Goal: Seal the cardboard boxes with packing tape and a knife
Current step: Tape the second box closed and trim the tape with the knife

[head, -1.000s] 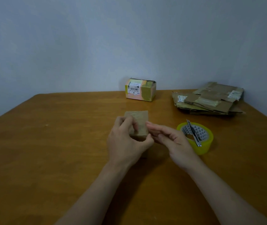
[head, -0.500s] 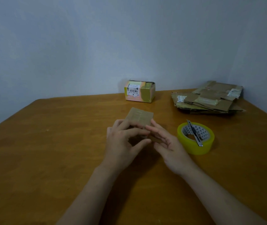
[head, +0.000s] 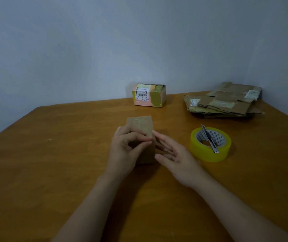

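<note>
A small brown cardboard box stands on the wooden table in the middle. My left hand grips it from the near left side, fingers curled over its top edge. To the right of the box, my right hand has straight fingers that touch the box's right side. A yellow roll of packing tape lies flat to the right, and a slim utility knife rests across its top.
A taped box with a barcode label stands at the back by the wall. A stack of flattened cardboard lies at the back right corner.
The box has been turned and tilted between my hands. My left hand now curls over its top edge, and my right hand has drawn back a little to its right side.
</note>
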